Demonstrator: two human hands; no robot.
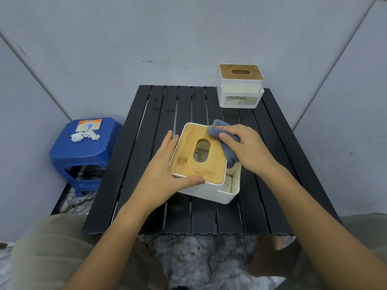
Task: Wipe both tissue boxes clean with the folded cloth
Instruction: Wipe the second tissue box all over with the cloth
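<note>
- The near tissue box (211, 189) stands in the middle of the black slatted table (146, 126). It is white, with a wooden lid (184, 162) that has an oval opening in it.
- This box sits a little turned on the table, and on its right side there is an open white compartment.
- The left hand (162, 174) holds the box on its left side. The fingers are quite straight along the left edge of the lid and the thumb lies along the near edge, so the hand presses the box and does not curl around it.
- The right hand (246, 147) grips the folded cloth (229, 152), which is grey-blue. The fingers are curled over it.
- The cloth lies on the far right corner of the lid and hangs down over the right edge, toward the open compartment.
- The second tissue box (240, 88) stands at the far right corner of the table, well apart from the first one. It also has a wooden lid with an oval slot, and a label on its front side.
- Left of the table stands a blue plastic stool (83, 155). On its seat lie a small printed packet (89, 124) and some crumpled white pieces (84, 136).
</note>
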